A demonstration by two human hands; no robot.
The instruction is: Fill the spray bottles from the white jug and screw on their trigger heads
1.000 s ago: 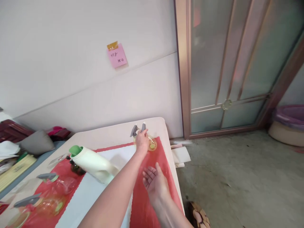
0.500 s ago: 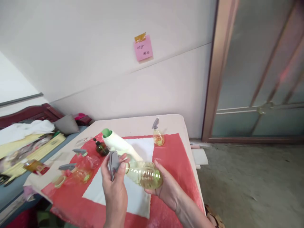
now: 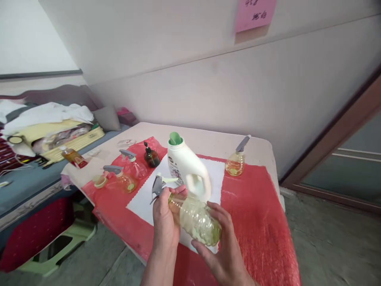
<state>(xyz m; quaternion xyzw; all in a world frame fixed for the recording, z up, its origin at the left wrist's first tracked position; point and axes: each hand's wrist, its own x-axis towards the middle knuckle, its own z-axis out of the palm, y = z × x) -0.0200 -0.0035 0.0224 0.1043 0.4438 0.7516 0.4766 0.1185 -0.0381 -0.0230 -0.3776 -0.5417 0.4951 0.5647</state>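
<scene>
Tilted across my view is a clear yellow-green spray bottle, gripped between both hands over the table. My left hand is closed around its neck, just below the grey trigger head; my fingers hide the joint between head and neck. My right hand holds the rounded bottom end, fingers and thumb on either side. Just behind the bottle, a white jug with a green cap stands on a white cloth.
On the red cover, another spray bottle stands at right. Two more, a clear bottle and a yellowish bottle, are at left near a dark pump bottle. A red stool is below the table's left side.
My view has turned left and moved closer. My left hand has shifted from the grey trigger head onto the bottle's neck. The bottle now tilts down to the right; my right hand still holds its bottom.
</scene>
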